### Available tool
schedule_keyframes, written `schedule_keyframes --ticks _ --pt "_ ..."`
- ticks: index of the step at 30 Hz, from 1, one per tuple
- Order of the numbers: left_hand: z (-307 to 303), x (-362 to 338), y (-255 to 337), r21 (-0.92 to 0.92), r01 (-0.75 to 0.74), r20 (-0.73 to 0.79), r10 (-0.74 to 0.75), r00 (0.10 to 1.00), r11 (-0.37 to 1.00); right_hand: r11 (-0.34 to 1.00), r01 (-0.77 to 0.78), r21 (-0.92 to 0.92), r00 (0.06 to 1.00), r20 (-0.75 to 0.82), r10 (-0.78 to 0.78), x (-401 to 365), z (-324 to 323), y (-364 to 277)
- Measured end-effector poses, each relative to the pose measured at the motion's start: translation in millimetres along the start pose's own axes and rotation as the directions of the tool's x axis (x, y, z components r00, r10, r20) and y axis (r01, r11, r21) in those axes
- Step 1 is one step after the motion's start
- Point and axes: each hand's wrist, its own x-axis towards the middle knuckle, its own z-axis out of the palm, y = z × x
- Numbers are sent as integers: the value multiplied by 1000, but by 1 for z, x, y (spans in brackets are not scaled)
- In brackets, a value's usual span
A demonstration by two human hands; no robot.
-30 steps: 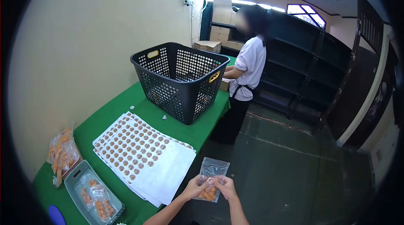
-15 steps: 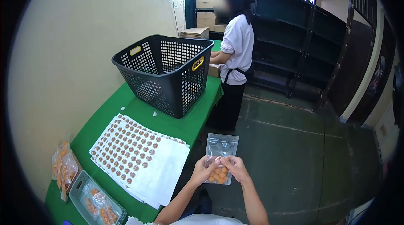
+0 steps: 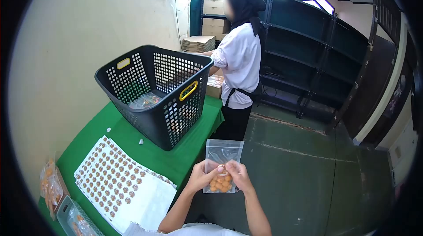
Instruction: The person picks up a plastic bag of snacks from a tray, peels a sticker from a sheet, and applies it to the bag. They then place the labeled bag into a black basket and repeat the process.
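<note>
A clear zip bag with round orange snacks in its lower half is held upright in front of me, past the table's edge. My left hand is closed on the bag's left side. My right hand grips the opposite side. Both thumbs meet at a small round sticker on the bag's front, above the snacks. On the table to the left lie stacked sheets of round stickers, with part of the top sheet bare of stickers.
A black perforated basket with several packed bags inside stands on the green table. Bagged snacks and a grey-green tray sit at the near left. A co-worker stands behind the basket by a cardboard box.
My view has shifted, so the basket looks nearer and bags inside it show. Both hands still hold the snack bag, thumbs at the sticker. The co-worker has turned slightly further away.
</note>
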Motion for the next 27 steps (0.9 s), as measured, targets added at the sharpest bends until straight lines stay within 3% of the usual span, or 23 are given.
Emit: schedule_keyframes --ticks 2,6,9,12,14,19,21,25,27 --pt "2 13 -3 2 -5 -7 5 1000 1000 990 8 139 999 51 -15 13 -10 5" --pt "2 31 -3 -45 -28 -104 23 994 999 993 -25 118 995 98 14 42 -10 13" --pt "-12 40 -12 -25 24 -164 -28 986 999 974 -74 216 983 180 35 63 -4 13" --pt "-16 42 -9 18 -33 -265 36 964 999 999 29 34 961 274 -37 84 2 20" --pt "-12 43 -13 99 -48 -424 86 902 994 999 37 23 935 351 -43 97 5 16" --pt "2 46 -5 131 31 -654 63 754 991 998 52 40 813 578 -66 125 1 13" --pt "9 46 -7 60 -87 -665 105 739 994 999 32 -3 765 643 -22 132 -4 11" --pt "29 43 -7 105 -67 -731 122 671 992 994 96 47 694 713 -100 147 -5 19" --pt "36 41 -13 152 -76 -753 166 637 985 995 46 87 714 694 -94 149 -1 39"
